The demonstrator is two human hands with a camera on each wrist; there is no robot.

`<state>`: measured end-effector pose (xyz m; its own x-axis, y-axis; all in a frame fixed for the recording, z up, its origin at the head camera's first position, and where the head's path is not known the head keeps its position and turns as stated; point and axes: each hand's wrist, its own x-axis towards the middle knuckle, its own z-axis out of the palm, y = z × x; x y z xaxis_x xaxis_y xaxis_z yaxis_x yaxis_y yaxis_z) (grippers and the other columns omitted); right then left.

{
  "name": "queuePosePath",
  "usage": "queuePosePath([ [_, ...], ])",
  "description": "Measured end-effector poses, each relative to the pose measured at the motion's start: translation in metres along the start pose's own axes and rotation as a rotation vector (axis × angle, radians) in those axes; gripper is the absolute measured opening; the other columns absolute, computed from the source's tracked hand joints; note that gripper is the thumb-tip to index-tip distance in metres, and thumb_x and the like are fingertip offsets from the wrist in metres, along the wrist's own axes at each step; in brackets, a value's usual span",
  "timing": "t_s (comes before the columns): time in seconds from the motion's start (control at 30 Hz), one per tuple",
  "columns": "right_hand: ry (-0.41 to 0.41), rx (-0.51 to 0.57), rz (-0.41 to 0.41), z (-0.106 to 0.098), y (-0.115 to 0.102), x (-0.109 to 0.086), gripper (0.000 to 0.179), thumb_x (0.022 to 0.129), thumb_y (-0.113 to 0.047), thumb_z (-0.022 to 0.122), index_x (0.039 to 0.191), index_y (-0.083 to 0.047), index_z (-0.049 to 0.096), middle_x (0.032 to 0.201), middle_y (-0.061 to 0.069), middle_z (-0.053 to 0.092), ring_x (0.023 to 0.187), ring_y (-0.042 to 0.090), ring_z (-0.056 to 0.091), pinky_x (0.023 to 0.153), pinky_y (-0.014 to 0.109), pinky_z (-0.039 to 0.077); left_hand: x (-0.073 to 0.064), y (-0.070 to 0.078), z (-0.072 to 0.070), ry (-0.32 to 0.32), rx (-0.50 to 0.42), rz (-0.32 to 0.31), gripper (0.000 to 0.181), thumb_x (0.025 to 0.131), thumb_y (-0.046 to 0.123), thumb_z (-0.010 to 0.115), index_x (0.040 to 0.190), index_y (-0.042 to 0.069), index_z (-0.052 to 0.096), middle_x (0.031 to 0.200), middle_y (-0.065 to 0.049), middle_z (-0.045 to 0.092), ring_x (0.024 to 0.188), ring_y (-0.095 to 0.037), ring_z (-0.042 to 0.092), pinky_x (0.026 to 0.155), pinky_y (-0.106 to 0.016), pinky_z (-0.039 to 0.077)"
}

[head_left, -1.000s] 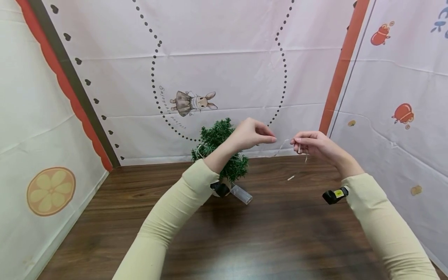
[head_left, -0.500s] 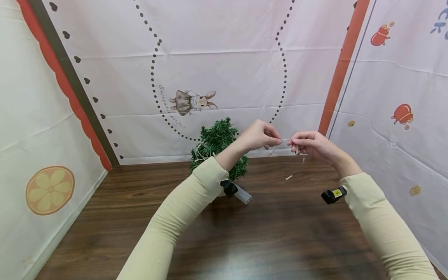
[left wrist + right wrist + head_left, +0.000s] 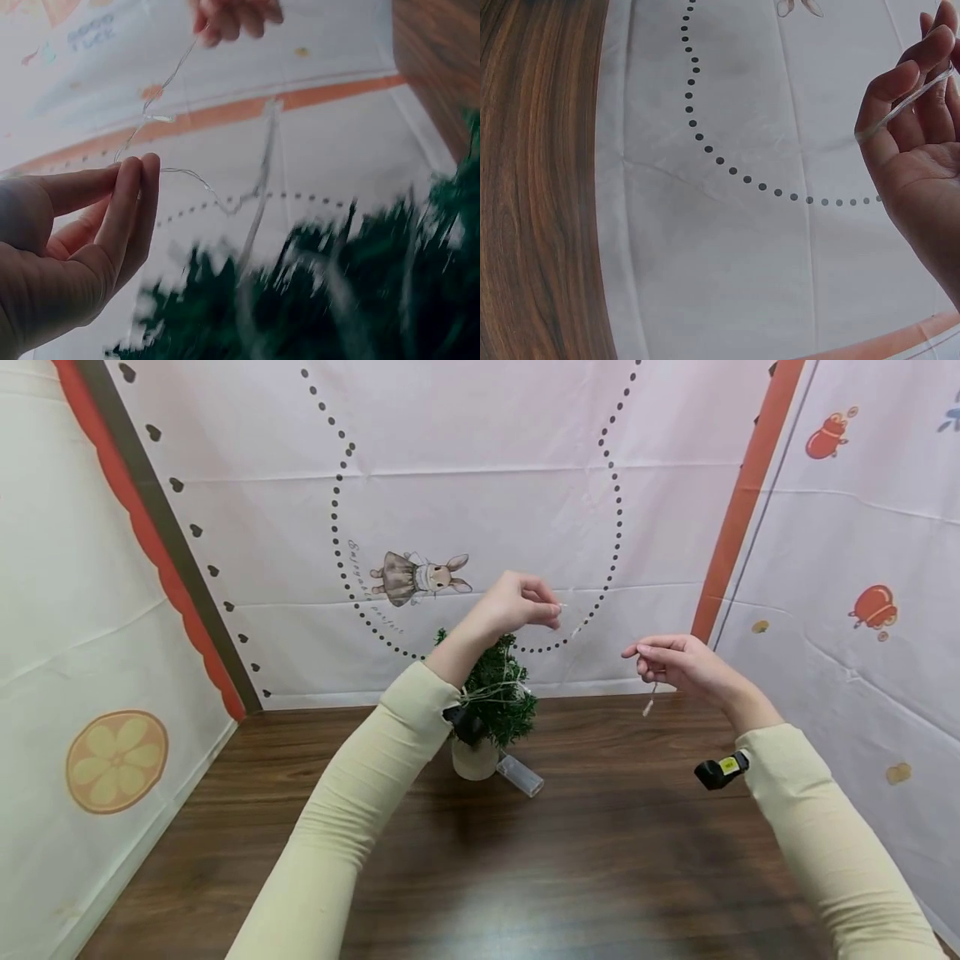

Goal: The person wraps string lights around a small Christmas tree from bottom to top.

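Observation:
A small green artificial tree [image 3: 498, 697] in a pale pot [image 3: 475, 760] stands at the back of the table, wound with thin clear string lights [image 3: 159, 118]. Above it and to its right, my left hand [image 3: 517, 606] pinches the wire between thumb and fingertips. From there the strand runs across to my right hand [image 3: 678, 662], seen in the left wrist view. The right hand, fingers partly curled, holds the strand; in the right wrist view wire [image 3: 904, 103] crosses its fingers. A short end dangles below it. My left forearm covers part of the tree.
A clear battery box [image 3: 521, 775] lies on the brown wooden table [image 3: 600, 860], just right of the pot. Printed cloth [image 3: 480, 510] hangs behind the table and along both sides.
My left hand first moved right to meet the right hand, then went up and left with the wire, widening the gap. The right hand has stayed nearly in place.

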<state>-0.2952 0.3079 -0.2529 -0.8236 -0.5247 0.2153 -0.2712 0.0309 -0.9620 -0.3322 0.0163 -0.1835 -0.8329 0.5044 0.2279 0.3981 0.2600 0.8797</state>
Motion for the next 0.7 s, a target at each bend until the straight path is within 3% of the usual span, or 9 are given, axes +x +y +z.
queuePosePath([
  [0.13, -0.015, 0.016, -0.007, -0.003, -0.001, 0.003, 0.023, 0.101, -0.012, 0.045, 0.109, -0.004, 0.065, 0.087, -0.001, 0.065, 0.076, 0.009, 0.057, 0.072, 0.021, 0.051, 0.005, 0.000, -0.017, 0.047, 0.015, 0.011, 0.009, 0.088, 0.007, 0.066, 0.094, 0.000, 0.066, 0.087, -0.013, 0.072, 0.089, -0.023, 0.070, 0.096, -0.033, 0.049],
  [0.37, 0.026, -0.065, 0.035, -0.003, -0.005, 0.013, 0.020, 0.101, -0.017, 0.047, 0.104, -0.011, 0.066, 0.091, -0.002, 0.064, 0.077, 0.010, 0.054, 0.073, 0.022, 0.049, 0.013, -0.005, -0.041, 0.066, 0.007, -0.022, 0.007, 0.088, 0.005, 0.065, 0.093, 0.000, 0.065, 0.084, -0.008, 0.069, 0.086, -0.021, 0.069, 0.095, -0.029, 0.049],
  [0.5, 0.032, -0.058, 0.040, -0.002, -0.008, 0.021, 0.022, 0.101, -0.016, 0.047, 0.109, -0.006, 0.064, 0.091, -0.001, 0.063, 0.080, 0.010, 0.055, 0.075, 0.022, 0.050, 0.020, -0.012, -0.053, 0.076, -0.005, -0.044, 0.007, 0.088, 0.005, 0.066, 0.093, 0.001, 0.065, 0.085, -0.008, 0.068, 0.084, -0.019, 0.069, 0.094, -0.028, 0.050],
  [0.7, -0.005, 0.000, 0.030, 0.000, -0.009, 0.033, 0.026, 0.100, -0.012, 0.048, 0.117, 0.002, 0.060, 0.089, 0.001, 0.063, 0.081, 0.011, 0.056, 0.074, 0.024, 0.050, 0.027, -0.030, -0.069, 0.109, -0.136, -0.113, 0.007, 0.088, -0.001, 0.064, 0.094, -0.003, 0.062, 0.089, -0.009, 0.063, 0.082, -0.017, 0.068, 0.093, -0.026, 0.050],
])
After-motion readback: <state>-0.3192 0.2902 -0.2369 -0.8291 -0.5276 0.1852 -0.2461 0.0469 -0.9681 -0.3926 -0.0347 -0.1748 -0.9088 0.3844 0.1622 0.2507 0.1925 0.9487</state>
